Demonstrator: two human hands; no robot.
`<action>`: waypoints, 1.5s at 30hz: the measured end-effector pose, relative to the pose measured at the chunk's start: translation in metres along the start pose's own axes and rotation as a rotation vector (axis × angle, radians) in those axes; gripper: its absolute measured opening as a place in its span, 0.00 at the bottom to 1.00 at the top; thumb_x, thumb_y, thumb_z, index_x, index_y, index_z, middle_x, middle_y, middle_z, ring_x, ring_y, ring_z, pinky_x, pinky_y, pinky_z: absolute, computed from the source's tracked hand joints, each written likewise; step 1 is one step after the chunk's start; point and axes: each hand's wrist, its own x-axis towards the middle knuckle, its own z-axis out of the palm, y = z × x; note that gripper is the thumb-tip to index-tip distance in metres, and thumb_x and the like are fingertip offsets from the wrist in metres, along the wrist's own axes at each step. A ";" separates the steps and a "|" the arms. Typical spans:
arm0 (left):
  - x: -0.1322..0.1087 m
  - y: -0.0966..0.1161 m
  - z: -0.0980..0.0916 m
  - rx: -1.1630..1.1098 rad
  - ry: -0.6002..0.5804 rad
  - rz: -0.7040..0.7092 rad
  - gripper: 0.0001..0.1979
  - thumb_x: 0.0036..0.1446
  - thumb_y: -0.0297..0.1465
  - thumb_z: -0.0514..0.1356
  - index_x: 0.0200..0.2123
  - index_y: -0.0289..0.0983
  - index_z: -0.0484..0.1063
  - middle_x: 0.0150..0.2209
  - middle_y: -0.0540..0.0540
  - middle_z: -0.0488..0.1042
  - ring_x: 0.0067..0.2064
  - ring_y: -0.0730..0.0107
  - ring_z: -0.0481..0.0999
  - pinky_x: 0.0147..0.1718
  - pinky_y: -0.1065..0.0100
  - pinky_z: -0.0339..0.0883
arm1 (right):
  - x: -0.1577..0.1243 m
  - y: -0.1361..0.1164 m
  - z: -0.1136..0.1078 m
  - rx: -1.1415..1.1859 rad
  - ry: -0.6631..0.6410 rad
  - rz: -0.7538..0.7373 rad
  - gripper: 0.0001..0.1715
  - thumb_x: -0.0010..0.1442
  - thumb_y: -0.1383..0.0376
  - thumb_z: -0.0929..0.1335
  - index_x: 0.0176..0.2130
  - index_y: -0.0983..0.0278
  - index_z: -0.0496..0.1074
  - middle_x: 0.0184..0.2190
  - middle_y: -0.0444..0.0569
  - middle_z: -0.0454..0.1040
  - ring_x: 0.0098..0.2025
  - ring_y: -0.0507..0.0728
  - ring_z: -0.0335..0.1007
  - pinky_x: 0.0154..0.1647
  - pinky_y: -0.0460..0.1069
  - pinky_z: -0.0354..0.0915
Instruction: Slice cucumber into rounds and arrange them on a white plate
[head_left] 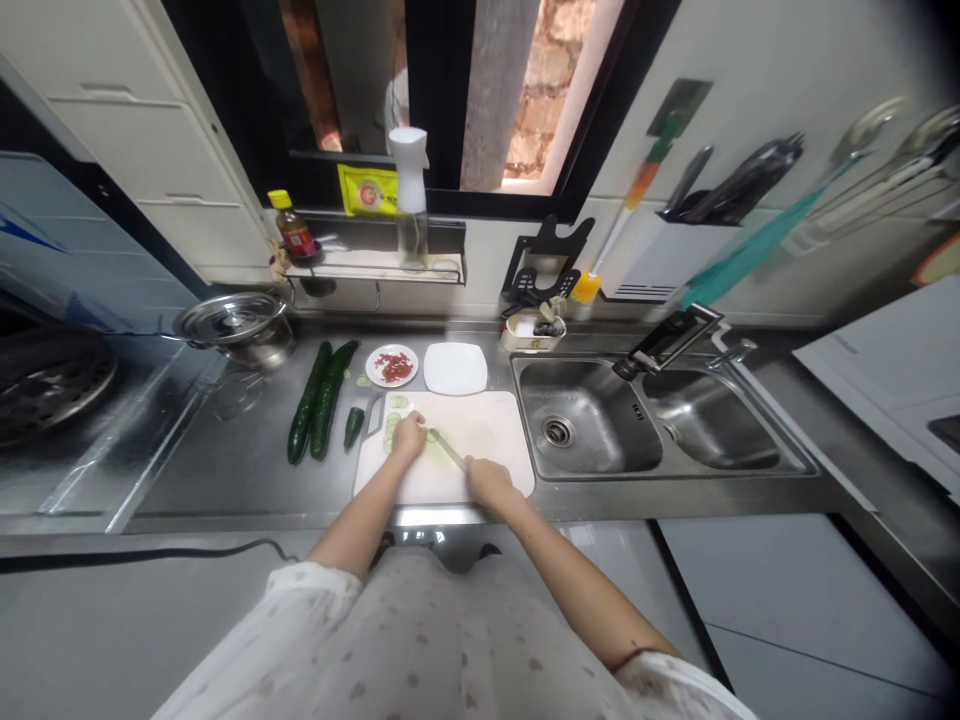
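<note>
While right grip point(487, 481) holds knife point(448, 450), cucumber point(433, 438) under left grip point(409, 436) (on board point(484, 425))

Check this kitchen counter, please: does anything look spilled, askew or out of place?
Nothing looks spilled or damaged. One small thing: a pale cucumber slice lies off the cutting board, on the steel counter beside the small plate of red pieces. The right hand grips the knife over the board.

We're slicing cucumber on the white cutting board point(480, 440).
Our left hand point(409, 436) pins the piece, our right hand point(487, 480) grips the knife point(448, 450); two whole cucumbers point(319, 405) lie just left of the board.
</note>
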 end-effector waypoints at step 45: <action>-0.002 0.001 -0.004 -0.019 -0.014 0.002 0.12 0.53 0.25 0.59 0.42 0.39 0.71 0.38 0.43 0.77 0.42 0.64 0.75 0.40 0.70 0.62 | -0.012 0.010 0.011 0.007 0.002 0.006 0.15 0.63 0.70 0.57 0.47 0.65 0.67 0.39 0.58 0.75 0.42 0.60 0.74 0.37 0.50 0.63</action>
